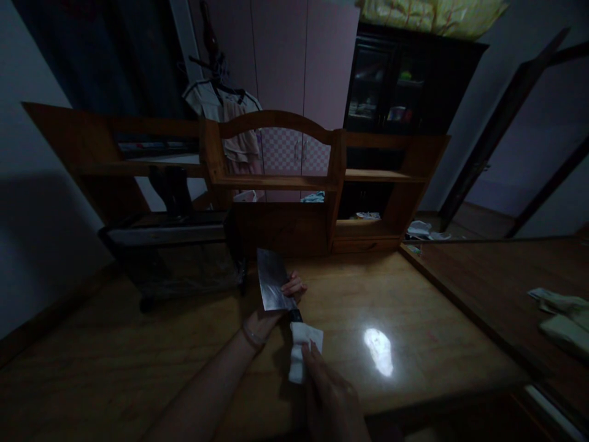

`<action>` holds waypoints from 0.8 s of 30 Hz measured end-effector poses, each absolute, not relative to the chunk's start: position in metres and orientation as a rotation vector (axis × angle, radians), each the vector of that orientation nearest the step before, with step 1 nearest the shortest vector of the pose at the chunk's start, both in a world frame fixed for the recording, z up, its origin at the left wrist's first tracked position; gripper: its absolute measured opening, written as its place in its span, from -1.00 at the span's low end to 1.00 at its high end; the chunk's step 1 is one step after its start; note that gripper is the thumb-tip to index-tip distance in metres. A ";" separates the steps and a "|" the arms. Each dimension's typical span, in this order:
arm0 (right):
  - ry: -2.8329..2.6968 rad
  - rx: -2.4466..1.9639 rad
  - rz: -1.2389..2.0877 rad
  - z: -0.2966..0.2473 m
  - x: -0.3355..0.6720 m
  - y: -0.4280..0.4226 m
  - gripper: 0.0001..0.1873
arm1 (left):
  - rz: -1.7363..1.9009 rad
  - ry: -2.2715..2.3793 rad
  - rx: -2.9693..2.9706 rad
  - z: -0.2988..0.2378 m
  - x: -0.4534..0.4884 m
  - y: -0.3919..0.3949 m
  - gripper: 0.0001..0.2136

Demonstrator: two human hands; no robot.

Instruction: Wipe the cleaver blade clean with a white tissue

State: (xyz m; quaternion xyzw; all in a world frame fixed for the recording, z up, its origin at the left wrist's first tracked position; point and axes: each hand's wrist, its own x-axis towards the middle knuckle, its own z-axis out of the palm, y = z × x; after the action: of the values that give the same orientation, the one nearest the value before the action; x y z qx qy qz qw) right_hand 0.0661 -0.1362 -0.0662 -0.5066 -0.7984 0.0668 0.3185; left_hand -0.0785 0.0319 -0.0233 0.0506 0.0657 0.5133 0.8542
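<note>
A cleaver (pixel 272 279) with a wide, dull metal blade is held over the wooden desk, its blade pointing away from me. My left hand (pixel 294 288) grips the blade near the handle, its fingers lying over the right edge while the palm is hidden behind the metal. Around the dark handle is a folded white cloth or tissue (pixel 300 350), which covers most of it. My right hand (pixel 329 383) pinches this white piece against the handle from the right. Only a short black stretch of handle shows between blade and cloth.
On the left of the desk (pixel 350 294) stands a dark boxy appliance (pixel 184 258) with a knife-block-like dark object on top. A wooden shelf unit (pixel 276 183) runs along the back. A bright light reflection lies on the desktop at right. Beyond are clothes and cabinets.
</note>
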 end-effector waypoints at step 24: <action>-2.157 -1.348 0.118 -0.044 0.057 -0.134 -0.28 | 1.084 0.148 0.109 -0.027 -0.080 0.032 -0.76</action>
State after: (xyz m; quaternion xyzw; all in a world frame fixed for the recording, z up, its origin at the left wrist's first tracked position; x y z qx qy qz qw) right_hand 0.0569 -0.1341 -0.0441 -0.5060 -0.8100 0.0443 0.2932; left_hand -0.0796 0.0322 -0.0268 0.0520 0.0703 0.5153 0.8525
